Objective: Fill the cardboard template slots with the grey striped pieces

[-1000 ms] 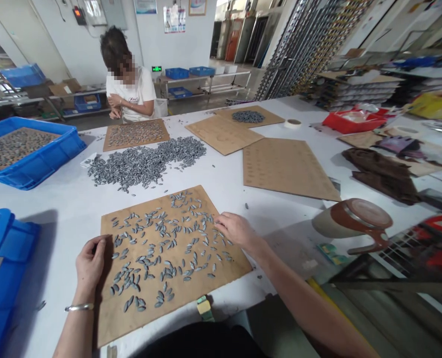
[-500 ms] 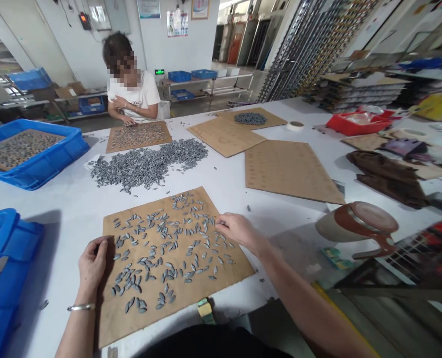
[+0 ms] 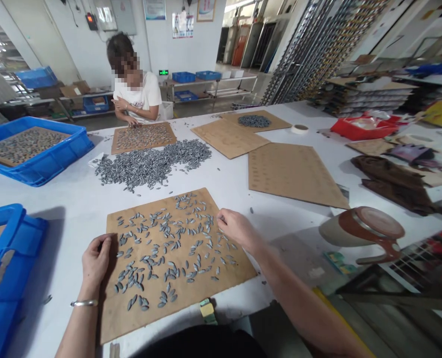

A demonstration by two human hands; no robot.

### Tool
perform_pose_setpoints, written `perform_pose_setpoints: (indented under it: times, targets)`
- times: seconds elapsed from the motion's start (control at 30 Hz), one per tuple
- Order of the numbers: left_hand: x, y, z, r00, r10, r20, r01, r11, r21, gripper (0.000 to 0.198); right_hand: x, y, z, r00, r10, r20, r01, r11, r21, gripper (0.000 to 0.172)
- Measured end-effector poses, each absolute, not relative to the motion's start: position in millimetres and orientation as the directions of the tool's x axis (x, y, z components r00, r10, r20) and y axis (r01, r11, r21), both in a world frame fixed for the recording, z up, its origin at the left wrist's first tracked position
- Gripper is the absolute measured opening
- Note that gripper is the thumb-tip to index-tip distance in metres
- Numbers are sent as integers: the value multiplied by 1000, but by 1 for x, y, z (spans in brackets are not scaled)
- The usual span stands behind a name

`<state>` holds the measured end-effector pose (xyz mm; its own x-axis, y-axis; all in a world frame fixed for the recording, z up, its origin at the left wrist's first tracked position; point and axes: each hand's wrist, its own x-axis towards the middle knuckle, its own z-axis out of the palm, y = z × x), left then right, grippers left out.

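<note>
- Left hand (image 3: 96, 261): at left edge of board (image 3: 120, 320), fingers curled, hold unclear.
- Right hand (image 3: 237, 229): over right edge, fingertips together, can't tell if pinching.
- Board: on table (image 3: 75, 199), grey pieces (image 3: 143, 302) scattered across.

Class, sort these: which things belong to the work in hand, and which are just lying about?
In the work:
near board
grey pieces on it
left hand
right hand
probably the grey heap beyond

Apparently lying about:
mug
tape roll
brown cloth
</note>
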<state>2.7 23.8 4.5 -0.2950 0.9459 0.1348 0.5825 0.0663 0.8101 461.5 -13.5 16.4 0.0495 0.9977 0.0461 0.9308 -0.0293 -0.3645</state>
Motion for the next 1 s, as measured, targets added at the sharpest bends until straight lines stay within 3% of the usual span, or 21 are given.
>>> perform_pose_setpoints:
  times: [0.27, 0.57, 0.77, 1.0]
  targets:
    - [2, 24, 2, -287, 949, 131, 584, 65, 809, 43, 444, -26, 33, -80, 997, -23, 964, 71, -255, 19]
    - [6, 24, 7, -290, 948, 134, 588, 66, 806, 41, 474, -73, 21, 19, 1000, 20, 906, -8, -423, 11]
    - [4, 28, 4, -333, 938, 95, 585, 127, 801, 43, 466, -103, 18, -44, 998, -41, 933, 27, -359, 17]
    - [8, 26, 9, -292, 947, 134, 582, 65, 811, 41, 446, -87, 18, -93, 992, -86, 964, 68, -255, 18]
